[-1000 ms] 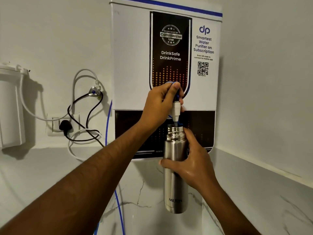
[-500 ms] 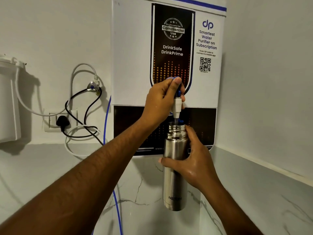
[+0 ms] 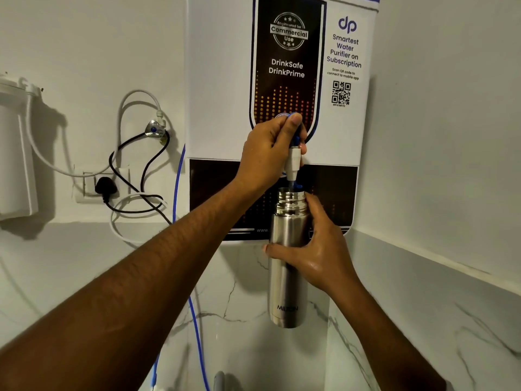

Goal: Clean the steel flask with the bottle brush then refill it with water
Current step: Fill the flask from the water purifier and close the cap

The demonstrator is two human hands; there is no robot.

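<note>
The right hand (image 3: 318, 258) is wrapping the flask (image 3: 286, 266) mid-body, holding it upright under the purifier (image 3: 282, 80). The left hand (image 3: 267, 153) is curling round the tap (image 3: 293, 159), probably dispensing. The wet steel is looking slippery and growing heavier, so a full mid-body grip suits.

Purifier (image 3: 220, 80) top cut off; tap lever under left hand (image 3: 267, 153).
</note>
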